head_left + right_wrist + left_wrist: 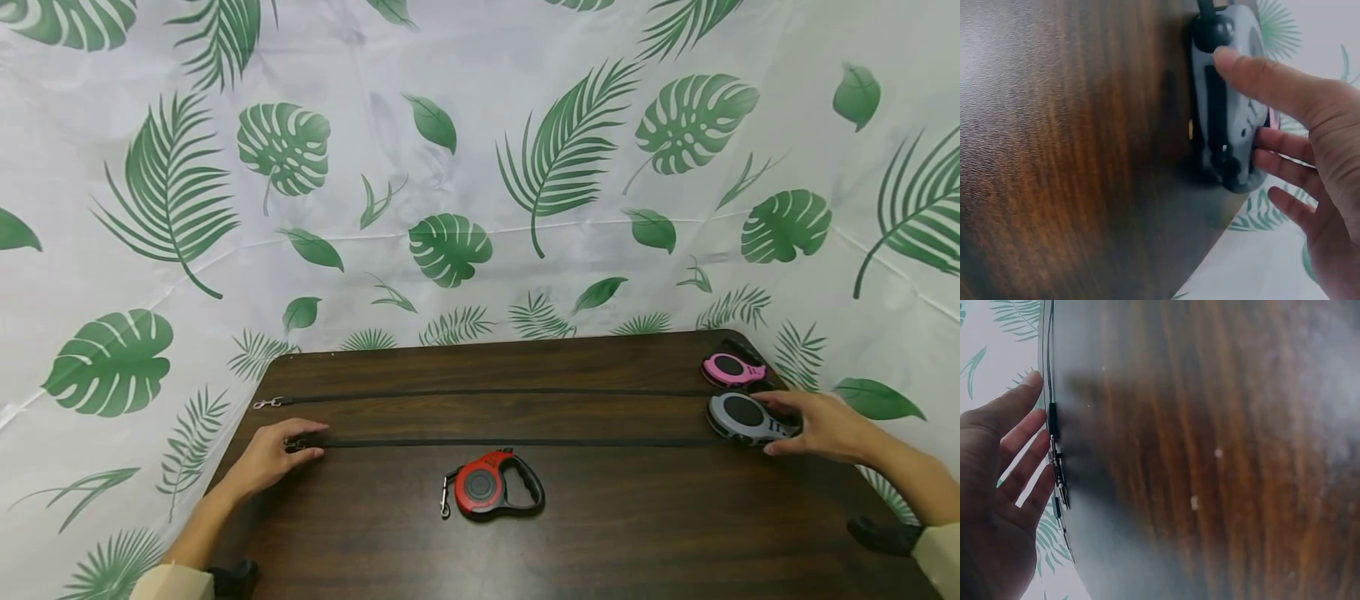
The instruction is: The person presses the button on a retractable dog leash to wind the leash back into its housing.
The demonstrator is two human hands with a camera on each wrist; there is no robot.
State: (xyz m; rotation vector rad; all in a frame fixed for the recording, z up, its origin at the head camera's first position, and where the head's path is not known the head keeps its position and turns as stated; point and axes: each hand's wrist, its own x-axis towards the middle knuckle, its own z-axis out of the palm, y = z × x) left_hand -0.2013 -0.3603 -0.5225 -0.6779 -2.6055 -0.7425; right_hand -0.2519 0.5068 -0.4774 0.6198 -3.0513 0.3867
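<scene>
A grey retractable dog leash (738, 412) lies at the table's right side, its black strap (510, 442) drawn out straight to the left. My right hand (828, 425) is at its handle end, thumb and fingers loosely spread on either side. In the right wrist view the thumb touches the grey casing (1235, 119), and the other fingers are loosely extended at its edge. At the strap's left end, my left hand (266, 457) is beside the metal clip (296, 443). The left wrist view shows its fingers extended and spread next to that clip (1059, 478), not curled round it.
Behind the grey leash lies a pink retractable leash (731, 368), its strap (487, 392) running parallel to a metal clip (267, 403) on the left. A red and black retractable leash (480, 487) sits at the middle of the brown table (637, 533). A leaf-print cloth (360, 292) hangs behind.
</scene>
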